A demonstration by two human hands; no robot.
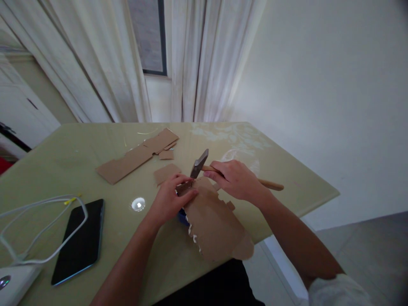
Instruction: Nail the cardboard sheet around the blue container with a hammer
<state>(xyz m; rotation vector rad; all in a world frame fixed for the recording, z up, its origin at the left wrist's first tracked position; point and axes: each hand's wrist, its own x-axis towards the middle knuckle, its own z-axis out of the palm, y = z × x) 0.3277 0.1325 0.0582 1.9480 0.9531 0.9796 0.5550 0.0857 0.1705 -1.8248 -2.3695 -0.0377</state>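
Note:
My right hand (pixel 237 179) is wrapped round the wooden handle of a hammer (pixel 270 184), gripping it close to the head. The metal hammer head (pixel 199 163) is tilted, its lower end right by my left fingertips. My left hand (pixel 174 195) is closed at the far end of a cut cardboard piece (pixel 216 221), thumb on its surface and fingers at the edge. Something small and thin may be between those fingertips; I cannot make it out. White material shows along the cardboard's left edge. Beneath it, a dark blue object (pixel 182 217) is mostly hidden.
Cardboard strips (pixel 137 159) and a small cardboard scrap (pixel 166 173) lie farther back on the glossy table (pixel 127 238). On the left are a black tablet (pixel 81 238), a looped white cable (pixel 47 260) and a white device (pixel 21 280). A wall (pixel 318 106) stands to the right.

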